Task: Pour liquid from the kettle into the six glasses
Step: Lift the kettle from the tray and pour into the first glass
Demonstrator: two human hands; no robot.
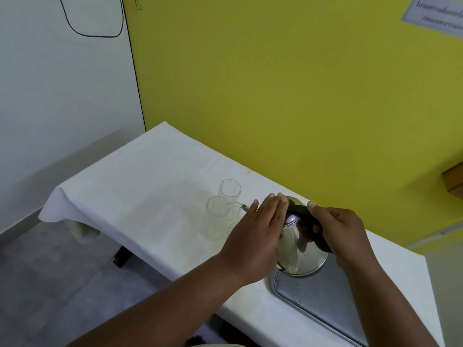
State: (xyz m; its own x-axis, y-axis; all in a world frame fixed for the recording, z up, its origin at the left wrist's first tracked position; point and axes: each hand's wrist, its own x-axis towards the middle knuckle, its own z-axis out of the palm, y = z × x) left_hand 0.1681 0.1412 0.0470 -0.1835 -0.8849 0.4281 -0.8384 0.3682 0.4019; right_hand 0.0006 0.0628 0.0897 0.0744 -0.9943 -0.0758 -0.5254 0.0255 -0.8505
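Observation:
A shiny steel kettle (299, 246) is tilted to the left, its spout over the clear glasses. My right hand (340, 236) grips its black handle. My left hand (258, 234) lies flat, fingers together, pressed on the kettle's lid and side. A thin stream runs from the spout into a tall clear glass (217, 220). Behind it stands another tall faceted glass (230, 190). Further glasses are mostly hidden behind my left hand.
The table wears a white cloth (140, 186) with faint stains. A metal tray (323, 304) lies under the kettle at the near right. A yellow wall runs close behind the table. The table's left edge drops to grey floor.

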